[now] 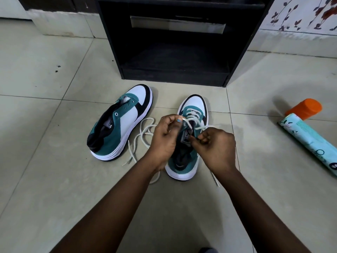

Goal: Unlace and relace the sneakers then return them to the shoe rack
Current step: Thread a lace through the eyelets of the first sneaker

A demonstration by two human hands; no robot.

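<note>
Suede-like matt sneaker [189, 139], glossy floor tiles [54, 179].

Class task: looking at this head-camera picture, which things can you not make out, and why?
- Upper eyelets of the right sneaker: hidden by both hands.
- Can label: too small, cut by right edge.
- Shoe rack upper shelves: cut by top edge.

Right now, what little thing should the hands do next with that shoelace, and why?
Probably pull the lace snug and thread the next eyelets up. The left hand and right hand each pinch it over the right sneaker, which is laced only across its lower rows. The left sneaker is bare, its loose lace on the floor.
</note>
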